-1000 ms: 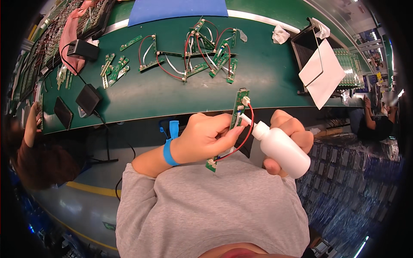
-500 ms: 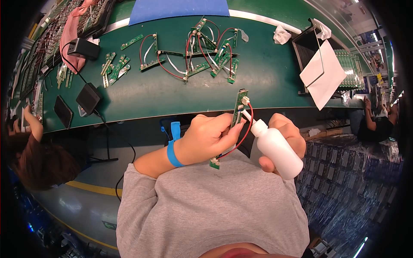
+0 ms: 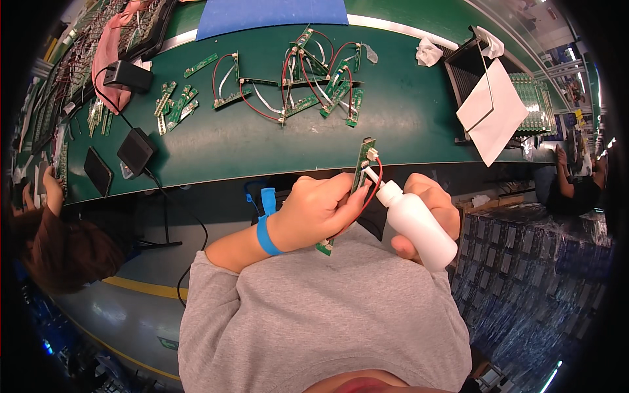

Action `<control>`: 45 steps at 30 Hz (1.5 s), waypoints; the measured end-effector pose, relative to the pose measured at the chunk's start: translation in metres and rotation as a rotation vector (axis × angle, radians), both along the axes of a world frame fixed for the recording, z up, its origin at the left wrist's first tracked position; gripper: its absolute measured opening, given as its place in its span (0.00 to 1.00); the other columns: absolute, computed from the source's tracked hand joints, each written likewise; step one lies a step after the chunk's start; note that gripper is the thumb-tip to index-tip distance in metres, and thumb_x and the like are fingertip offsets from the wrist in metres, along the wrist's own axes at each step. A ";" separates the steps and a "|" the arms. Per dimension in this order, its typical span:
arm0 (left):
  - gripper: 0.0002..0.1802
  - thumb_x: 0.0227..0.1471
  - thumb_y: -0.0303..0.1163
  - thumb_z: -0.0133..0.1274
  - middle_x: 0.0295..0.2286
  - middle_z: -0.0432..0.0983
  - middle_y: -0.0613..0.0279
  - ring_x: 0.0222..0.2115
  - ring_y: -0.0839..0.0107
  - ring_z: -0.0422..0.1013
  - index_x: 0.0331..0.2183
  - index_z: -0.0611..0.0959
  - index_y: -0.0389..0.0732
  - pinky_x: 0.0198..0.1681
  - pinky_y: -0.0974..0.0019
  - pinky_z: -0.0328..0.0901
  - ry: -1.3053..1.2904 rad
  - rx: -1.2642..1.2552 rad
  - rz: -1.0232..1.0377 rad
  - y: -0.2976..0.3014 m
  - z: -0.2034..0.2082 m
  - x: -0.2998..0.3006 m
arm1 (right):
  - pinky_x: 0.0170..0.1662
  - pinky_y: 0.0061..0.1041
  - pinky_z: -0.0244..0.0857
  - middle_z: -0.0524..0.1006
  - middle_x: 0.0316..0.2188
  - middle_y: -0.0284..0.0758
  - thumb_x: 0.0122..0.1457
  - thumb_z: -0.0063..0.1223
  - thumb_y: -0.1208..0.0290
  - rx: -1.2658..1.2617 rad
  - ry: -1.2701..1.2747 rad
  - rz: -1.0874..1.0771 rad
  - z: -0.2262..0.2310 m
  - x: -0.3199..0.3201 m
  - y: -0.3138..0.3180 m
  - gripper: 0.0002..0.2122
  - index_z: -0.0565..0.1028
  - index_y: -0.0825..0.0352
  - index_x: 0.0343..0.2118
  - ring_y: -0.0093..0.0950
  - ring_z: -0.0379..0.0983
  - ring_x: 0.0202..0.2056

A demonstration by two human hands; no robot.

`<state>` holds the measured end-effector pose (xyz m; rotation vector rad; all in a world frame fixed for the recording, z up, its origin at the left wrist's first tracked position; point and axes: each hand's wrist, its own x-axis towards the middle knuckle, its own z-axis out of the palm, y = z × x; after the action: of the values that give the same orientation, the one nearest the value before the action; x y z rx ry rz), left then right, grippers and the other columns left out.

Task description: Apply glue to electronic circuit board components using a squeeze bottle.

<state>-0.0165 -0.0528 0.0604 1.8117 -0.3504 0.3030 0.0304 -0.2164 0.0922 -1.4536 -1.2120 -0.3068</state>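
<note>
My left hand (image 3: 321, 204), with a blue wrist strap (image 3: 265, 226) behind it, pinches a narrow green circuit board (image 3: 362, 157) upright in front of the table edge. A red wire (image 3: 378, 187) runs from the board's white connector down to a second small green board (image 3: 325, 246) hanging below the hand. My right hand (image 3: 432, 203) is wrapped round a white squeeze bottle (image 3: 422, 229), tilted so its thin nozzle (image 3: 372, 175) points up to the left. The nozzle tip is at the board's face, near a connector; whether it touches I cannot tell.
Wired boards (image 3: 301, 85) lie across the green table (image 3: 262, 147). Loose board strips (image 3: 175, 106) are at left, beside a black box (image 3: 135, 152) with a cable. A black rack (image 3: 462, 72) with a white sheet stands at right. Co-workers sit at both sides.
The board and bottle have shifted slightly left together. The bottle's nozzle has come a little closer to the board, and the lower board has moved slightly left.
</note>
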 end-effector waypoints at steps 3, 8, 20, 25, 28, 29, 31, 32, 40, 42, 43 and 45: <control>0.09 0.42 0.26 0.50 0.06 0.60 0.64 0.05 0.73 0.58 0.16 0.70 0.37 0.08 0.71 0.51 -0.017 0.016 0.013 -0.001 -0.001 0.000 | 0.12 0.18 0.47 0.64 0.13 0.32 0.36 0.64 0.66 -0.013 -0.014 -0.010 0.000 -0.001 -0.001 0.21 0.60 0.67 0.22 0.21 0.54 0.11; 0.09 0.42 0.26 0.50 0.06 0.60 0.64 0.05 0.73 0.58 0.16 0.70 0.38 0.08 0.71 0.51 -0.033 0.041 0.024 -0.001 0.000 0.001 | 0.12 0.18 0.46 0.64 0.13 0.32 0.36 0.64 0.66 -0.007 -0.034 -0.030 0.000 -0.001 -0.001 0.21 0.59 0.67 0.21 0.22 0.54 0.11; 0.09 0.43 0.26 0.49 0.07 0.62 0.65 0.06 0.74 0.60 0.16 0.71 0.38 0.09 0.72 0.53 -0.026 0.032 0.018 -0.002 0.003 -0.001 | 0.12 0.19 0.46 0.63 0.12 0.32 0.37 0.63 0.66 -0.038 -0.056 -0.037 0.002 -0.001 -0.001 0.20 0.59 0.67 0.20 0.22 0.54 0.11; 0.08 0.44 0.25 0.49 0.06 0.63 0.67 0.06 0.75 0.61 0.16 0.71 0.38 0.08 0.74 0.54 -0.074 0.050 0.004 0.000 0.005 0.000 | 0.12 0.19 0.46 0.63 0.12 0.32 0.37 0.63 0.66 -0.039 -0.058 -0.044 0.001 -0.002 -0.002 0.20 0.58 0.67 0.20 0.22 0.54 0.11; 0.08 0.44 0.25 0.49 0.06 0.63 0.67 0.06 0.77 0.62 0.17 0.71 0.38 0.08 0.74 0.54 -0.067 0.053 0.005 -0.001 0.006 0.000 | 0.12 0.19 0.46 0.62 0.12 0.32 0.38 0.63 0.66 -0.029 -0.062 -0.056 0.000 -0.002 -0.003 0.21 0.58 0.67 0.19 0.22 0.54 0.11; 0.08 0.44 0.25 0.49 0.06 0.63 0.67 0.06 0.77 0.62 0.17 0.71 0.38 0.08 0.74 0.54 -0.073 0.047 0.007 0.000 0.007 0.000 | 0.12 0.19 0.46 0.62 0.11 0.32 0.38 0.63 0.65 -0.034 -0.054 -0.064 0.000 -0.003 -0.003 0.21 0.58 0.67 0.19 0.22 0.54 0.11; 0.08 0.44 0.25 0.49 0.06 0.63 0.67 0.06 0.77 0.62 0.16 0.71 0.38 0.08 0.75 0.54 -0.052 0.052 -0.009 0.000 0.007 0.000 | 0.12 0.19 0.46 0.62 0.11 0.32 0.38 0.63 0.65 -0.037 -0.044 -0.064 0.000 -0.004 -0.003 0.21 0.58 0.67 0.19 0.22 0.54 0.11; 0.08 0.44 0.25 0.49 0.06 0.63 0.67 0.06 0.77 0.62 0.16 0.71 0.38 0.08 0.75 0.54 -0.058 0.046 -0.006 0.000 0.007 0.000 | 0.12 0.19 0.46 0.62 0.11 0.32 0.38 0.63 0.65 -0.041 -0.033 -0.064 0.001 -0.004 -0.003 0.21 0.58 0.67 0.19 0.22 0.54 0.11; 0.09 0.43 0.26 0.49 0.06 0.62 0.66 0.05 0.75 0.60 0.16 0.71 0.38 0.08 0.74 0.53 -0.086 0.064 0.019 -0.002 0.003 -0.001 | 0.12 0.19 0.46 0.62 0.11 0.32 0.39 0.62 0.66 -0.042 -0.063 -0.048 0.002 -0.003 -0.002 0.20 0.57 0.67 0.18 0.22 0.54 0.11; 0.09 0.43 0.26 0.50 0.06 0.62 0.66 0.05 0.75 0.60 0.16 0.71 0.38 0.08 0.73 0.53 -0.074 0.049 0.015 -0.002 0.002 -0.002 | 0.12 0.19 0.46 0.62 0.11 0.32 0.39 0.62 0.66 -0.040 -0.056 -0.049 0.003 -0.003 -0.002 0.20 0.57 0.67 0.18 0.22 0.54 0.11; 0.09 0.43 0.26 0.50 0.07 0.62 0.66 0.05 0.75 0.60 0.16 0.71 0.38 0.08 0.73 0.53 -0.056 0.038 0.002 -0.002 0.002 -0.002 | 0.12 0.19 0.46 0.62 0.11 0.32 0.39 0.62 0.67 -0.042 -0.062 -0.046 0.003 -0.003 -0.002 0.20 0.57 0.67 0.18 0.22 0.54 0.11; 0.09 0.43 0.26 0.50 0.07 0.62 0.66 0.06 0.75 0.60 0.16 0.71 0.38 0.08 0.73 0.53 -0.070 0.044 0.005 -0.001 0.002 -0.002 | 0.11 0.19 0.46 0.63 0.11 0.32 0.39 0.62 0.67 -0.043 -0.069 -0.042 0.002 -0.003 -0.002 0.20 0.57 0.67 0.18 0.22 0.54 0.11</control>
<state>-0.0186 -0.0540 0.0623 1.8483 -0.4041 0.3652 0.0272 -0.2182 0.0942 -1.5180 -1.2510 -0.3644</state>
